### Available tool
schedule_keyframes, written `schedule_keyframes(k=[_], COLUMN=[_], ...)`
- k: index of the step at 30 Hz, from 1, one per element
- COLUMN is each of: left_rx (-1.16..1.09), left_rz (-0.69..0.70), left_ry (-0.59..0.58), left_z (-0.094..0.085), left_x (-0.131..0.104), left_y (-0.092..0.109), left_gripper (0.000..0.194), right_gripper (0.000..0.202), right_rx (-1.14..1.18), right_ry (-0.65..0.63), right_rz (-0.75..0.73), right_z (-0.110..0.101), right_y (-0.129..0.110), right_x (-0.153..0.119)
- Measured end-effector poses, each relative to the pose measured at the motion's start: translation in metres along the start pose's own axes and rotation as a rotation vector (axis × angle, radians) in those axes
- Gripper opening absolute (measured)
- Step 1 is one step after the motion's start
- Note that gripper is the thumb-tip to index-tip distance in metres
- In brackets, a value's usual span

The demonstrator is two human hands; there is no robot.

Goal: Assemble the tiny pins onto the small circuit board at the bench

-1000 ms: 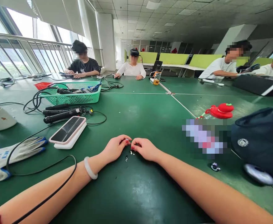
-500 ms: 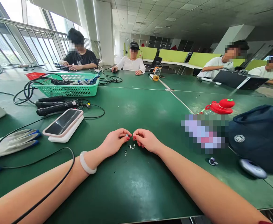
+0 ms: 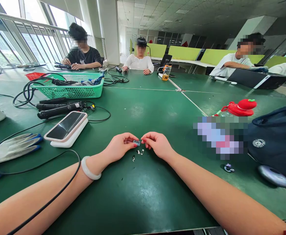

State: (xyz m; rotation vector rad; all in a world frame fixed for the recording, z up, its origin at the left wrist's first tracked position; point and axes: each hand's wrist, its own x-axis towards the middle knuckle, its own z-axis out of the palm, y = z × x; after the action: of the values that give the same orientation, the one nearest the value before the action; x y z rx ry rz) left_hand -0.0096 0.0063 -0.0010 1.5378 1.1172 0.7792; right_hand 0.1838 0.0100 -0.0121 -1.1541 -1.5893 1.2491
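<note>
Between thumb and fingers, my left hand (image 3: 123, 143) pinches a small blue-grey part (image 3: 137, 142) that looks like a tiny circuit board; its exact kind is too small to tell. My right hand (image 3: 156, 143) is closed in a pinch close to the right end of that part. Whatever its fingertips may hold is too small to make out. Just below the hands lie a small white rectangular frame (image 3: 142, 151), a small white piece (image 3: 138, 152) and a thin bent white-and-black piece (image 3: 133, 158) on the green table (image 3: 138, 202).
At left are a phone (image 3: 66, 125) on a white box, work gloves (image 3: 18, 147), black handles (image 3: 59, 110) and a green basket (image 3: 76, 89). A black cable (image 3: 59, 189) crosses my left forearm. A dark bag (image 3: 275, 140) and red-lidded bottle (image 3: 243, 107) stand right. Several people sit around.
More of the blue-grey part now shows between my hands. My right fingertips have shifted slightly right and up. The whole view has tilted a little.
</note>
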Motion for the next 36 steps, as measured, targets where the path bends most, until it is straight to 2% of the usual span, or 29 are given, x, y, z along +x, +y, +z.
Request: schedule_keyframes(k=[4,8,12,16,24,27,32,36], left_rx=[0.017,0.138,0.180,0.174,0.158,0.169,0.161,0.157], left_rz=[-0.009,0.003,0.020,0.017,-0.010,-0.017,-0.001,0.024], left_ry=[0.002,0.073,0.100,0.101,0.082,0.085,0.085,0.077], left_z=[0.001,0.001,0.000,0.000,0.001,0.002,0.003,0.003], left_x=[-0.001,-0.002,-0.001,0.000,0.001,0.001,0.000,-0.001], left_y=[0.000,0.000,-0.001,-0.002,-0.002,-0.002,0.000,0.001], left_gripper=[0.023,0.019,0.018,0.017,0.017,0.017,0.018,0.019], right_gripper=[0.014,0.013,0.012,0.007,0.015,0.017,0.016,0.016], right_rx=[-0.168,-0.447,-0.591,-0.695,-0.882,-0.881,-0.675,-0.643], right_ry=[0.003,0.014,0.023,0.001,-0.049,-0.029,0.108,0.064], right_rz=[-0.018,-0.135,-0.234,-0.203,-0.208,-0.233,-0.340,-0.420], right_z=[0.003,0.005,0.005,0.005,0.008,0.008,0.007,0.009], right_y=[-0.003,-0.003,-0.001,-0.003,0.001,0.002,-0.005,-0.012], right_x=[-0.003,-0.004,-0.004,-0.002,0.003,0.002,-0.007,-0.013])
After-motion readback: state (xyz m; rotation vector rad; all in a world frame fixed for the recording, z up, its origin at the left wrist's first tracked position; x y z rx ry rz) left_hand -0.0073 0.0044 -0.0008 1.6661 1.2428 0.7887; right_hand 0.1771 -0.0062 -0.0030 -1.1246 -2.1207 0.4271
